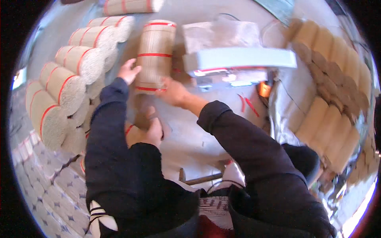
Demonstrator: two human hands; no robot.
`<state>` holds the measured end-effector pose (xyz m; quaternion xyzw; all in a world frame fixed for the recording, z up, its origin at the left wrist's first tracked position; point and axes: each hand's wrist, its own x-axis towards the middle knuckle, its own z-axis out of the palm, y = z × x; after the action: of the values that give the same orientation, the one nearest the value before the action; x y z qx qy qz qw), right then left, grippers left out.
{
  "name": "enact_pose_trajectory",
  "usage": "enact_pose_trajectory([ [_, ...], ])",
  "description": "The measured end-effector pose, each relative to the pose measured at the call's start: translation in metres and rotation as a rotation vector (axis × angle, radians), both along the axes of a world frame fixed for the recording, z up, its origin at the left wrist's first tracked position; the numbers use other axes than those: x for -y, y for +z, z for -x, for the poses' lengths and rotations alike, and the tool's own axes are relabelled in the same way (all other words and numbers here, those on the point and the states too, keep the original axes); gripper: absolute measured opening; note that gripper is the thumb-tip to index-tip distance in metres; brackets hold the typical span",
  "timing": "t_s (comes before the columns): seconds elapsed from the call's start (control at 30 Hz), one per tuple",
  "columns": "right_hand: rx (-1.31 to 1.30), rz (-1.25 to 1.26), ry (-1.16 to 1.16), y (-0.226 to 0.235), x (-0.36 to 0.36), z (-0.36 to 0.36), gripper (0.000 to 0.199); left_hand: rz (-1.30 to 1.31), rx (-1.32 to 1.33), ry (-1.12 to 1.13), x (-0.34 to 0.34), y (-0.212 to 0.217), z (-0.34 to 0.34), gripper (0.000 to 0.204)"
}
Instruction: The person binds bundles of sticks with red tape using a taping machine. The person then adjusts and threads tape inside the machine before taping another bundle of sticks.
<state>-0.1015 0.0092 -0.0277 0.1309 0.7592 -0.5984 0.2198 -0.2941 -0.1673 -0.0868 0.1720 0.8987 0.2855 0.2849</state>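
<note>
Nearest the camera, dark sleeves (258,154) are extended forward over the floor (186,135). At the left, banded rolls are piled in a stack (65,87); at the right, further tan rolls are stacked in a second pile (333,71). Beyond the right forearm, a pale, box-like unit (246,58) is positioned, its detail blurred.

The roll being handled (156,43) is located left of this unit, lengthwise to the person, and is encircled by three red bands (154,54). The right hand (174,92) is placed at its near end, with fingers partly curled over the lower right edge; whether a firm grip is applied cannot be told. The left hand (128,71) is held at the left side, fingers spread and nothing grasped; contact cannot be confirmed. Loose red strips (251,107) are scattered near the unit.

The current step is judged to be positioning of the banded roll; for the next move, steady support from both sides is called for.
</note>
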Motion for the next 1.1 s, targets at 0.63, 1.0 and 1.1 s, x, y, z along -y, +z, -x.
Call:
enact_pose_trajectory([
  [0.63, -0.246, -0.624, -0.741, 0.286, -0.248, -0.468, 0.034, -0.164, 0.585, -0.49, -0.137, 0.261, -0.224, 0.063],
  [1.0, 0.346, -1.182, -1.468, 0.25, -0.457, -0.809, 0.05, -0.078, 0.732, -0.808, -0.314, 0.322, -0.395, 0.056],
  [1.1, 0.471, -1.195, -1.53, 0.236, -0.519, -0.845, 0.058, 0.018, 0.775, -0.851, -0.377, 0.303, -0.437, 0.05],
])
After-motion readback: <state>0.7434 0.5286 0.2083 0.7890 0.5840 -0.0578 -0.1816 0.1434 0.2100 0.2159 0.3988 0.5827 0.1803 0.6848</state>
